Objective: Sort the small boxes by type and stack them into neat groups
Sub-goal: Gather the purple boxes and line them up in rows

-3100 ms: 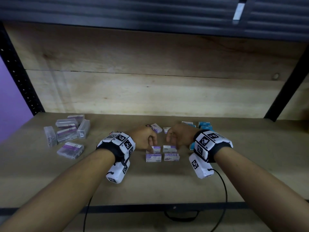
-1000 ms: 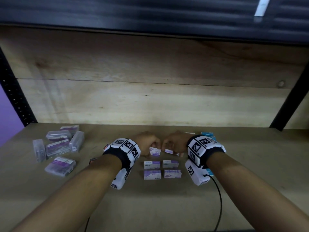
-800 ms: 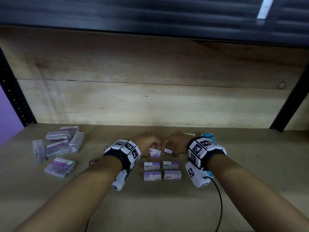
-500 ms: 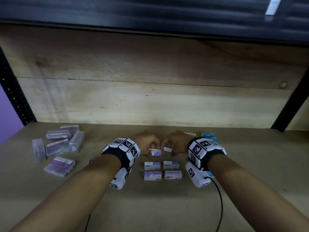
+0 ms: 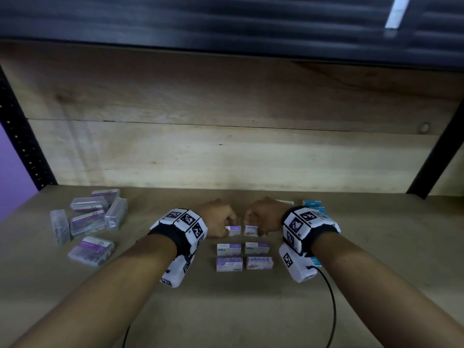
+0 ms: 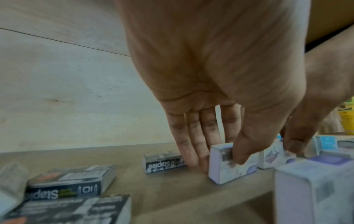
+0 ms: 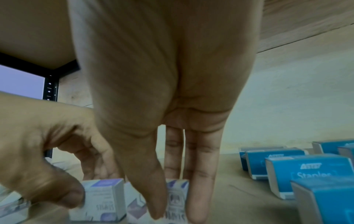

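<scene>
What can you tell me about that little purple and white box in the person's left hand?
The small box looks like white cardboard with purple panels, a barcode and faint print. It stands on the wooden shelf, at the left of the back row of purple boxes, close beside the box that the right hand holds. The left hand pinches it, thumb in front, fingers behind.

The small boxes (image 5: 229, 248) in the middle are white with purple panels and dark barcodes. To the right, another group of boxes (image 7: 306, 170) is bright blue with white lettering and pale ends. At the left, clear plastic cases (image 5: 91, 249) carry purple and white labels. The black boxes (image 6: 164, 162) bear white "Staples" lettering. Both wrist bands (image 5: 185, 223) are white with black square-code patterns. The shelf (image 5: 226, 310) is pale tan wood, its frame black.
</scene>
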Motion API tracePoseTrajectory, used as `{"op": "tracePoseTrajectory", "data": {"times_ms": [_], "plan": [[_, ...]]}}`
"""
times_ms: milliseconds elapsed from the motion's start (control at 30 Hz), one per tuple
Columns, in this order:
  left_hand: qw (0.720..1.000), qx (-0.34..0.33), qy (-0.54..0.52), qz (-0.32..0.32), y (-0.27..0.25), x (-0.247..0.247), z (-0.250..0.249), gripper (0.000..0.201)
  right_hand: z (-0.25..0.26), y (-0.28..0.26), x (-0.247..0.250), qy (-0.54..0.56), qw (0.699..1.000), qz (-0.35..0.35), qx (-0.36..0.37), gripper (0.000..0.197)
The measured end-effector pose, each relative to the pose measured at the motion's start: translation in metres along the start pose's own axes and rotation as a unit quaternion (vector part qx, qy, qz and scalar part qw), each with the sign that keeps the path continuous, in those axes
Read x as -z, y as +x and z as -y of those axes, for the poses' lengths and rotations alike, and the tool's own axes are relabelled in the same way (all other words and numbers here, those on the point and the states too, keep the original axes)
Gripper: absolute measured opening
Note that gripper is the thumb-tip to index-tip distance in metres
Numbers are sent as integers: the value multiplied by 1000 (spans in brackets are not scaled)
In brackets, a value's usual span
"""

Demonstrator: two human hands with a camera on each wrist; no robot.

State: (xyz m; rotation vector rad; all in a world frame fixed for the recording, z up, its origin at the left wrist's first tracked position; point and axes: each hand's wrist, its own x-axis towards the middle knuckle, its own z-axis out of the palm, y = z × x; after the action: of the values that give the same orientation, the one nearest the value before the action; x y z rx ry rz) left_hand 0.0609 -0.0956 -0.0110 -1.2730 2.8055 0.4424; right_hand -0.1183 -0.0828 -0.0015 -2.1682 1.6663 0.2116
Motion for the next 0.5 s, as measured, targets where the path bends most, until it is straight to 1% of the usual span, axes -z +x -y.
{"op": "tracePoseTrajectory", "data": {"times_ms": [167, 333, 500], "plan": [[1000, -7, -2, 8, -3, -1, -4, 27, -1, -3, -1, 22, 1000, 16, -6, 38], [1000, -14, -5, 14, -4, -1, -5, 27, -3, -5, -4, 30, 999, 15, -4, 36], [1000, -2, -14, 16, -4, -3, -6, 25, -1, -7, -5, 32, 999, 11, -2, 37]]}}
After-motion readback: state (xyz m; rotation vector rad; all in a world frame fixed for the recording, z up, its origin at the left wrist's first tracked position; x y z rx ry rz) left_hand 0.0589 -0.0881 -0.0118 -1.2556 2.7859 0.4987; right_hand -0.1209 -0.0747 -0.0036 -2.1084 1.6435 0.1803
